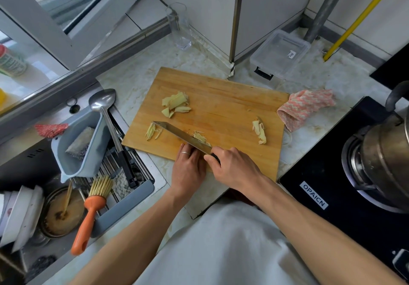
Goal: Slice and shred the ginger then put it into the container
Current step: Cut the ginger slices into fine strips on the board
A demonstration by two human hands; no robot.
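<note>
**Fingers Close to the Blade as Ginger Goes to Shreds**

While I am watching from the head view, my right hand [230,165] is gripping the handle of the knife [183,136], whose blade is lying low across the near left part of the cutting board [232,99]. My left hand [188,165] is resting with straight, relaxed fingers just beside the blade, its fingertips touching or nearly touching the steel. Shredded ginger [152,131] is lying by the knife tip, more shreds [200,137] are clinging along the blade, uncut slices [176,104] are waiting farther back, and a trimmed ginger scrap [259,131] is sitting well apart to the right.

I am judging the risks so: the left fingertips, held flat instead of tucked, are inviting a nick if the blade rocks toward them. Shreds sticking to the steel are likely to drop onto the table during any carry. The container [280,54] is standing beyond the board's far right corner with its lid seemingly on, so a loaded hand arriving there is finding no way in. The board's near edge is sitting close to the table's lip, where a hard push may shift it.
</note>
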